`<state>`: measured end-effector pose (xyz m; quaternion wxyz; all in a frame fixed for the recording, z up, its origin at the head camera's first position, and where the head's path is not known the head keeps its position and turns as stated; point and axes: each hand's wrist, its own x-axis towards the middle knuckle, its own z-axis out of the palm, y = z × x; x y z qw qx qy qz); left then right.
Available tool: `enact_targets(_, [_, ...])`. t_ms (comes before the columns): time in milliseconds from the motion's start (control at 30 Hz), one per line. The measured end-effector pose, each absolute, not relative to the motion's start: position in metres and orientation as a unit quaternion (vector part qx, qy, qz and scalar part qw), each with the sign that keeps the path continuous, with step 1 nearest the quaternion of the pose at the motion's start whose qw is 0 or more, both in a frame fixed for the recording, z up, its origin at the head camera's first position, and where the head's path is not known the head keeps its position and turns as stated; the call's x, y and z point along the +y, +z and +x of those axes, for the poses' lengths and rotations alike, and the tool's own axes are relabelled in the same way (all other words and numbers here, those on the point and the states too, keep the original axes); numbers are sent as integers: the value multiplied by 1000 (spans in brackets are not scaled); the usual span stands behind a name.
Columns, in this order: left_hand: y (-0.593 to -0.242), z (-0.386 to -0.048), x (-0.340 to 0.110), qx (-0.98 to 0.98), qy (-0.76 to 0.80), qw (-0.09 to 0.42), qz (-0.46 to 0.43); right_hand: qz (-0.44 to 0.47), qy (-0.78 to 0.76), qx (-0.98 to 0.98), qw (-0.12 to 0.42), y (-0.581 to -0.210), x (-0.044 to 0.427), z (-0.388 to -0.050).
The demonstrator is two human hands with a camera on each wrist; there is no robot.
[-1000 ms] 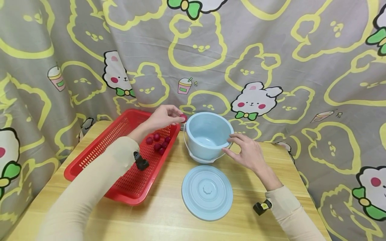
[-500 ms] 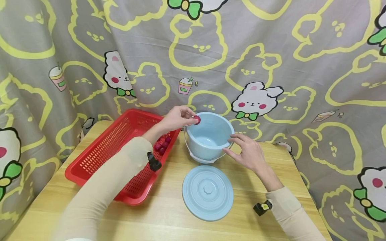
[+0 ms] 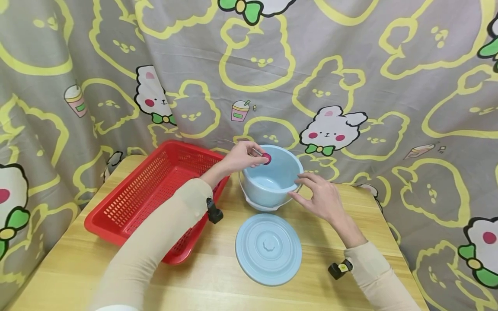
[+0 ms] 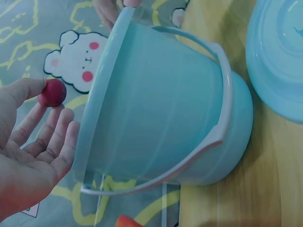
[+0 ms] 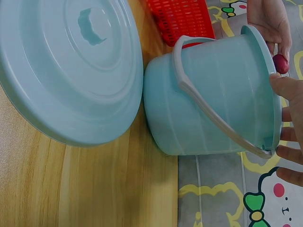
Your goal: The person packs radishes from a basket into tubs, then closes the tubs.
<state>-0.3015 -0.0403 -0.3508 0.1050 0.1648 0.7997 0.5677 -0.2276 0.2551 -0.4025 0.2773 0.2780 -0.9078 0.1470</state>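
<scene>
My left hand (image 3: 243, 156) pinches a small dark-red round fruit (image 3: 266, 159) between thumb and fingertips, over the left part of the bucket's mouth. The left wrist view shows that fruit (image 4: 52, 92) near the rim, with the other fingers loosely bent. The light-blue bucket (image 3: 264, 195) stands upright, its pale handle (image 5: 213, 113) hanging down at the front; the visible part of its inside holds nothing. My right hand (image 3: 320, 196) holds the bucket's right rim, thumb outside and fingers reaching over the edge. A light-blue round lid (image 3: 268, 268) lies in front of the bucket.
A red perforated basket (image 3: 128, 207) stands at the left of the wooden table (image 3: 210, 280), partly behind my left forearm, which hides the fruits in it. A patterned curtain (image 3: 186, 52) hangs right behind the bucket and basket.
My left hand has moved right with the fruit, from beside the basket's edge to over the bucket's mouth. My right hand, the bucket and the lid have stayed in place.
</scene>
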Motion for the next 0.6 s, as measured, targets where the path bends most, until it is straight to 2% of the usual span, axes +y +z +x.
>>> enact_targets(600, [-359, -306, -15, 808, 552, 119, 169, 270, 143, -913, 269, -403, 255, -227])
